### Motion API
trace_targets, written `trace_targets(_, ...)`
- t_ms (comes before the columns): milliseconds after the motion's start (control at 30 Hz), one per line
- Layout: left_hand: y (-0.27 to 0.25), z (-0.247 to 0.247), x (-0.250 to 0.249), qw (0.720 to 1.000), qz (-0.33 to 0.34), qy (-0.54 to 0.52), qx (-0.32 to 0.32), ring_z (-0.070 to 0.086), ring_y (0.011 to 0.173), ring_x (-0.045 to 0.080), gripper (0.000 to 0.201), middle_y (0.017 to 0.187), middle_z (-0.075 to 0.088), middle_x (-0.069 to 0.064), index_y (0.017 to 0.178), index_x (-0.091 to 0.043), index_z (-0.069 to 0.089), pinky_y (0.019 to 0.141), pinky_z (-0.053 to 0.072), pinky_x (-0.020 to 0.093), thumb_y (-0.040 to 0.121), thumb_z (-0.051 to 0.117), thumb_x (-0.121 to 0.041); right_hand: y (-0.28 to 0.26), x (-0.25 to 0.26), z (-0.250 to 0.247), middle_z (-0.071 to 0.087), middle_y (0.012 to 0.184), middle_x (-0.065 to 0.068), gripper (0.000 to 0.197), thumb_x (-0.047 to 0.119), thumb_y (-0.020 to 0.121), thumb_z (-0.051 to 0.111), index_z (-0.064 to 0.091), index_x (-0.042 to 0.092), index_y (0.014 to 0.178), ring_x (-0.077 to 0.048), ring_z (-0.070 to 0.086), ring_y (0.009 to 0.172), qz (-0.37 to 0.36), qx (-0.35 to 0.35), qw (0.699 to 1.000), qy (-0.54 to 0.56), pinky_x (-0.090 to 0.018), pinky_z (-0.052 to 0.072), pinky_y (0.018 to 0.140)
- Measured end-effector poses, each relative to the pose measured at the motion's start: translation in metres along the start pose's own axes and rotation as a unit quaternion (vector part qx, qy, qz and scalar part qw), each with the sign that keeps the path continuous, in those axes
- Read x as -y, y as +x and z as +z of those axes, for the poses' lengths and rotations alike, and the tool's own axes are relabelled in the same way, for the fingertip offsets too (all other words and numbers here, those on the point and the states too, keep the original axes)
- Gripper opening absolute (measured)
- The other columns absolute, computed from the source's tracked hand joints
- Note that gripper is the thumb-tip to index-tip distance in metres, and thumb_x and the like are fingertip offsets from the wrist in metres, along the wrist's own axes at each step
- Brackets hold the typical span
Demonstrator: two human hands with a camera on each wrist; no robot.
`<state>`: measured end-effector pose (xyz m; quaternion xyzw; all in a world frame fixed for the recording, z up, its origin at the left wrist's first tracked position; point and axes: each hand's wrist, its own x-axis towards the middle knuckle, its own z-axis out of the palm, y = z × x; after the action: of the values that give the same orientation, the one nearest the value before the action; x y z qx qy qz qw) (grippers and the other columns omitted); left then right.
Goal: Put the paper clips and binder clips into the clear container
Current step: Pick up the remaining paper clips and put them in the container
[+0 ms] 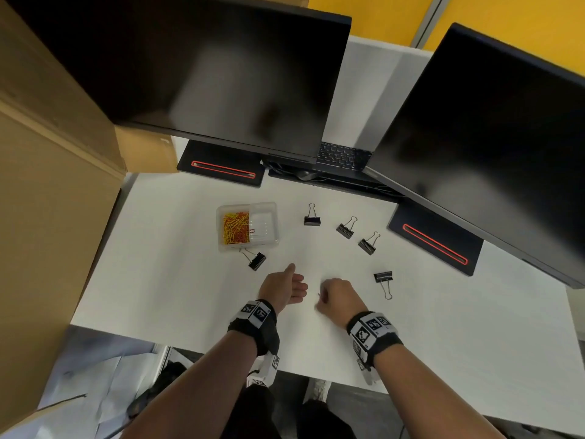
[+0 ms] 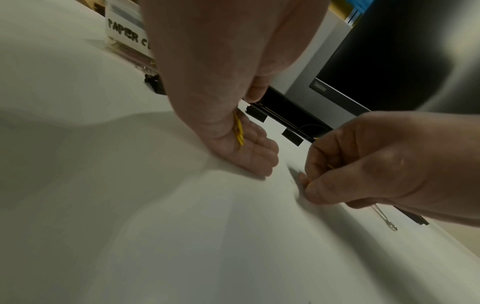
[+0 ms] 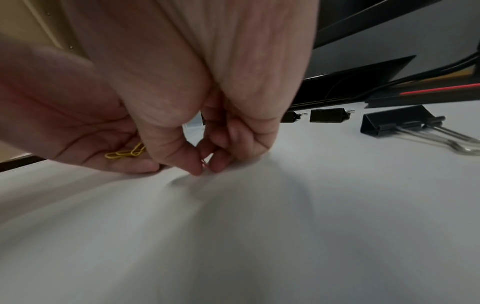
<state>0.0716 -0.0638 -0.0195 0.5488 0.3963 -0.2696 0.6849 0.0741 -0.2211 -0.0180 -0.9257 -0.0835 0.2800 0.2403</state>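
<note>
The left hand (image 1: pixel 283 288) lies palm-up on the white worktop (image 1: pixel 190 289), fingers (image 2: pixel 255 150) relaxed and nearly straight, with a few yellow clips (image 3: pixel 127 152) lying loose in the palm. Just beside it the right hand (image 1: pixel 338 297) is curled down onto the worktop – thumb and forefinger tips (image 3: pixel 197 167) pinching a small reddish clip (image 3: pixel 205 162) right at the surface.

The container (image 1: pixel 247 226) sits further back and to the left, holding a heap of yellow, orange and red paper clips (image 1: pixel 235 228) in its left part; its right part shows mostly clear.

5 black binder clips lie out on the worktop – 1 touching or nearly touching the container's near edge (image 1: pixel 257 260), 3 in a loose arc to the container's right (image 1: pixel 312 220) (image 1: pixel 345 230) (image 1: pixel 367 246), and 1 just right of the right hand (image 1: pixel 383 277).

2 dark monitors (image 1: pixel 221 68) (image 1: pixel 490 137) stand behind, a cardboard box (image 1: pixel 47 185) at the left.
</note>
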Motion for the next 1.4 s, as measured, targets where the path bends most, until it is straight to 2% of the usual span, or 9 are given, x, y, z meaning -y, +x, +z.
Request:
trace_targets(167, -0.008, -0.010, -0.006, 0.997, 0.001, -0.069, 0.015, 0.069, 0.072, 0.028, 0.049, 0.083, 0.072, 0.018, 0.096, 0.002, 0.067, 0.069, 0.059, 0.038, 0.101, 0.046, -0.042, 0.005, 0.003, -0.008, 0.063, 0.076, 0.002, 0.017, 0.005, 0.078, 0.066, 0.060, 0.014, 0.091, -0.013, 0.058, 0.068, 0.062, -0.057, 0.971, 0.225, -0.016, 0.044, 0.063)
trace_targets(333, -0.022, -0.040, -0.038, 0.985, 0.052, -0.167, 0.005, 0.066, 0.072, 0.029, 0.050, 0.085, 0.069, 0.020, 0.098, 0.004, 0.064, 0.067, 0.057, 0.037, 0.103, 0.040, -0.040, 0.031, 0.048, -0.029, 0.061, 0.076, -0.015, 0.021, -0.007, 0.090, 0.047, 0.063, -0.001, 0.102, -0.017, 0.054, 0.056, 0.107, 0.016, 0.855, 0.508, -0.026, 0.043, 0.050)
trace_targets(500, -0.017, -0.085, -0.078, 0.965, 0.120, -0.224, -0.065, 0.067, 0.067, 0.026, 0.052, 0.078, 0.068, 0.017, 0.090, 0.002, 0.066, 0.068, 0.058, 0.037, 0.102, 0.042, -0.043, 0.062, 0.117, -0.044, 0.063, 0.079, -0.017, 0.021, 0.018, 0.096, 0.054, 0.061, -0.002, 0.096, -0.025, 0.065, 0.072, 0.098, 0.078, 0.759, 0.639, -0.035, 0.058, 0.073)
trace_targets(633, -0.007, -0.107, -0.104, 0.961, 0.141, -0.213, -0.106, 0.067, 0.083, 0.028, 0.060, 0.095, 0.069, 0.019, 0.109, 0.005, 0.064, 0.087, 0.057, 0.040, 0.101, 0.041, -0.049, 0.081, 0.164, -0.046, 0.062, 0.084, -0.015, 0.033, 0.032, 0.095, 0.057, 0.060, -0.001, 0.098, -0.026, 0.062, 0.085, 0.102, 0.090, 0.746, 0.652, -0.039, 0.052, 0.092)
trace_targets(800, 0.002, -0.113, -0.118, 0.971, 0.131, -0.157, -0.122, 0.059, 0.116, 0.027, 0.073, 0.126, 0.063, 0.015, 0.132, -0.002, 0.055, 0.109, 0.041, 0.046, 0.096, 0.035, -0.062, 0.086, 0.193, -0.043, 0.054, 0.090, -0.009, 0.051, 0.038, 0.093, 0.057, 0.049, 0.001, 0.126, -0.013, 0.056, 0.062, 0.115, 0.095, 0.705, 0.693, -0.029, 0.050, 0.069)
trace_targets(933, 0.001, -0.109, -0.115, 0.970, 0.150, -0.154, -0.116, 0.045, 0.134, 0.023, 0.074, 0.146, 0.048, 0.011, 0.143, -0.008, 0.044, 0.118, 0.028, 0.044, 0.096, 0.032, -0.062, 0.084, 0.188, -0.045, 0.051, 0.108, -0.013, 0.038, 0.027, 0.094, 0.055, 0.048, 0.007, 0.125, -0.019, 0.058, 0.084, 0.108, 0.103, 0.675, 0.723, -0.033, 0.049, 0.082)
trace_targets(1033, -0.006, -0.104, -0.112, 0.968, 0.210, -0.104, -0.093, 0.055, 0.123, 0.022, 0.054, 0.138, 0.057, 0.010, 0.135, -0.010, 0.054, 0.105, 0.041, 0.036, 0.100, 0.039, -0.047, 0.080, 0.171, -0.052, 0.059, 0.107, -0.014, 0.025, 0.012, 0.092, 0.057, 0.058, 0.005, 0.116, -0.026, 0.062, 0.099, 0.080, 0.061, 0.748, 0.656, -0.042, 0.052, 0.091)
trace_targets(1200, -0.030, -0.082, -0.090, 0.961, 0.256, 0.048, -0.095, 0.068, 0.071, 0.013, 0.023, 0.082, 0.075, 0.000, 0.096, -0.016, 0.070, 0.073, 0.056, 0.033, 0.093, 0.058, -0.035, 0.060, 0.099, -0.062, 0.070, 0.092, -0.011, 0.014, 0.011, 0.093, 0.054, 0.067, 0.012, 0.098, -0.019, 0.066, 0.077, 0.058, -0.067, 0.907, 0.412, -0.035, 0.054, 0.070)
trace_targets(1400, -0.031, -0.057, -0.030, 0.921, 0.237, 0.310, -0.023, 0.068, 0.082, 0.009, 0.020, 0.085, 0.071, -0.012, 0.094, -0.027, 0.067, 0.080, 0.056, 0.032, 0.091, 0.056, -0.043, 0.024, 0.018, -0.039, 0.066, 0.086, 0.004, 0.008, 0.016, 0.085, 0.064, 0.065, 0.019, 0.091, -0.015, 0.062, 0.079, 0.050, -0.055, 0.992, 0.099, -0.019, 0.044, 0.072)
